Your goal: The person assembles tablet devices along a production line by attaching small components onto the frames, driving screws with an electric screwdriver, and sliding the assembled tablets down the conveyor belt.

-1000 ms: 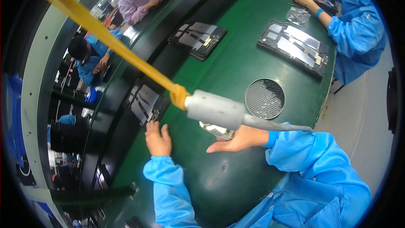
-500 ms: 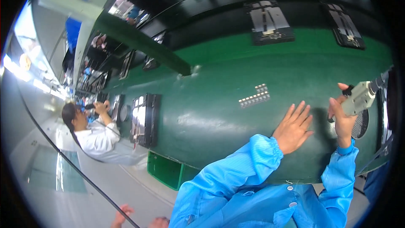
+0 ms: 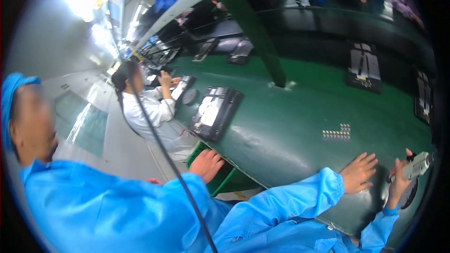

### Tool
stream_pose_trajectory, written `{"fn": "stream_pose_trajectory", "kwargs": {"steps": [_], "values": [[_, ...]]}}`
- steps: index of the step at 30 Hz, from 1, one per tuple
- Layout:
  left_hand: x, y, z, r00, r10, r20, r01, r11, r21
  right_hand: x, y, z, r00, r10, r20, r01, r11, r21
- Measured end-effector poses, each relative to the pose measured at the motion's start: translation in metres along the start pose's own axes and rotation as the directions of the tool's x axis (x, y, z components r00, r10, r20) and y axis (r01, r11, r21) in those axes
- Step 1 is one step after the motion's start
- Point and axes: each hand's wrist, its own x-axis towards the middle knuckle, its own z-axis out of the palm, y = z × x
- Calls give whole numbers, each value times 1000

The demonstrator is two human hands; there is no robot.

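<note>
My left hand (image 3: pixel 359 173) lies on the green tabletop (image 3: pixel 290 150), its fingers stretched out and nothing in it. Just beyond it sits a small L-shaped group of little pale pieces (image 3: pixel 336 135), untouched. At the right, my right hand (image 3: pixel 398 180) is wrapped round a pistol-shaped, pale grey tool (image 3: pixel 417 165), held above the table near its front right. Partly hidden behind that hand is a round, dark mesh-like disc (image 3: pixel 411 194).
Beside me at the left stands a person in blue (image 3: pixel 108 206), one hand (image 3: pixel 206 165) near the table edge. Farther along, a person in white (image 3: pixel 145 112) works. Flat dark devices (image 3: pixel 216 112) lie on the table and on the far strip (image 3: pixel 364 68). A green post (image 3: pixel 262 42) rises mid-table. A black cable (image 3: pixel 164 154) crosses the view.
The view has swung left, so the table and my hands appear farther right. The person in blue at the left has come into view. My hands keep nearly the same poses.
</note>
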Motion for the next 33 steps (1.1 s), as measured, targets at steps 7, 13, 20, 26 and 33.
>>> {"fn": "stream_pose_trajectory", "kwargs": {"steps": [7,13,20,26,33], "values": [[2,3,-6,995,-104,0,104,994,-21,-3,2,14,998,21,62,-24,999,45],[5,8,-11,992,-123,35,123,992,-2,-3,2,15,996,63,57,-69,993,96],[4,11,-14,987,-149,59,152,987,-57,1,13,7,998,36,58,-40,996,85],[-1,9,-14,990,-129,62,134,987,-83,4,10,15,999,1,45,-5,997,78],[-2,8,-13,995,-87,37,90,993,-74,16,18,11,999,-28,-16,28,1000,11]]}}
